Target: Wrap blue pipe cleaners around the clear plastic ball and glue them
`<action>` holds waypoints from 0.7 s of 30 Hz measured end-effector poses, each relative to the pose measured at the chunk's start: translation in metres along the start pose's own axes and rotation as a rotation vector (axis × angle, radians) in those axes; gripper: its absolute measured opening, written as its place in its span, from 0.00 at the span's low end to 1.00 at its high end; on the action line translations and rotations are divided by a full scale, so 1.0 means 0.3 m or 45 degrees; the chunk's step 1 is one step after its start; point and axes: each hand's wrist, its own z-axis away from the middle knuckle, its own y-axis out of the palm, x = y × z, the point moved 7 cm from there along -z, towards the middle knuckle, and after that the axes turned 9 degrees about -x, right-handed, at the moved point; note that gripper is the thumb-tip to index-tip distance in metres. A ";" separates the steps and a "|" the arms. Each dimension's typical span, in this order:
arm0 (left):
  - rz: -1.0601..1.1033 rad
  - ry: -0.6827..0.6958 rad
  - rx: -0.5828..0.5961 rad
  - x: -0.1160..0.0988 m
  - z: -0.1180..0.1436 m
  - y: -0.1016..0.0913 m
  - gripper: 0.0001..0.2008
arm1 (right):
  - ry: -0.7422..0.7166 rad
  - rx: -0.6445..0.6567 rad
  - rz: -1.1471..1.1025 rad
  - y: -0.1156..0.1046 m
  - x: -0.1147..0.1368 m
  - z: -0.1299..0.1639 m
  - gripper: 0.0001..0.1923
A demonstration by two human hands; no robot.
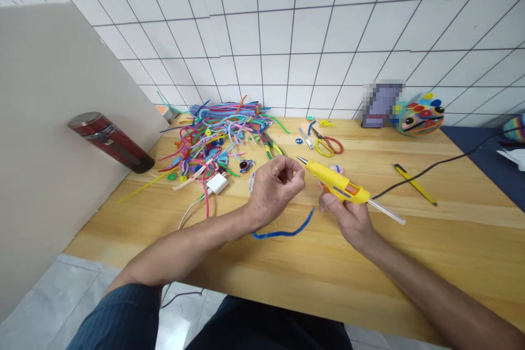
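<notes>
The right hand (348,219) grips the glue gun (336,183), its tip pointing at the closed, pinching left hand (274,188) just beside it.

Yellow glue gun (338,185), nozzle leftward

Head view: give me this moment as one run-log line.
right hand: grips yellow glue gun, nozzle toward left hand | left hand: fingers pinched, contents hidden | blue pipe cleaner: on wooden table between hands

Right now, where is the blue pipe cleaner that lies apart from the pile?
In the head view, the blue pipe cleaner lies flat on the wooden table, near its front edge, just below the left hand and left of the right hand holding the glue gun.
</notes>
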 end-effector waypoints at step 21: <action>0.287 -0.341 -0.053 0.062 0.006 0.028 0.09 | -0.115 -0.010 0.240 -0.016 -0.024 0.019 0.12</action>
